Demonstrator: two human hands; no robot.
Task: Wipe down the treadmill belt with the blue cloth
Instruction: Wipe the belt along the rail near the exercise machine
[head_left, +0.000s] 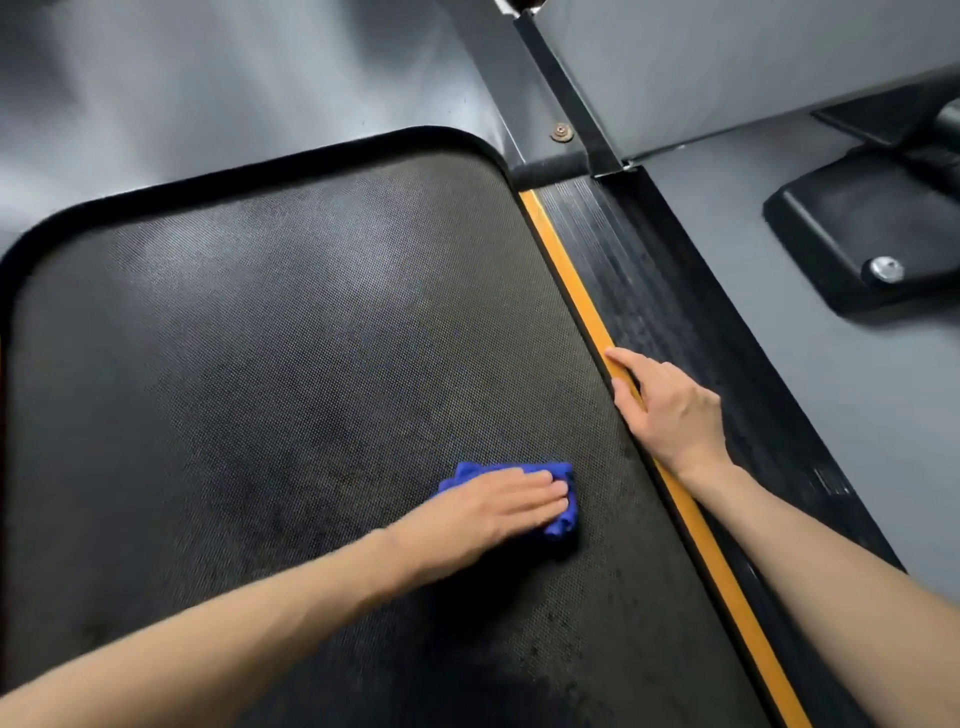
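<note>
Prob. a gym/fitness rm: treadmill belt w/ orange-edged side rail, grey floor, 2nd machine's black base alongside.

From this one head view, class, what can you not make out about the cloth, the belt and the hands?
- The blue cloth: head view, mostly covered by the left hand, so its fold and full size are hidden.
- The treadmill belt: head view, left side and near end cut off by the frame edges.
- The right hand: head view, underside hidden against the orange strip; pressing or just resting is unclear.
</note>
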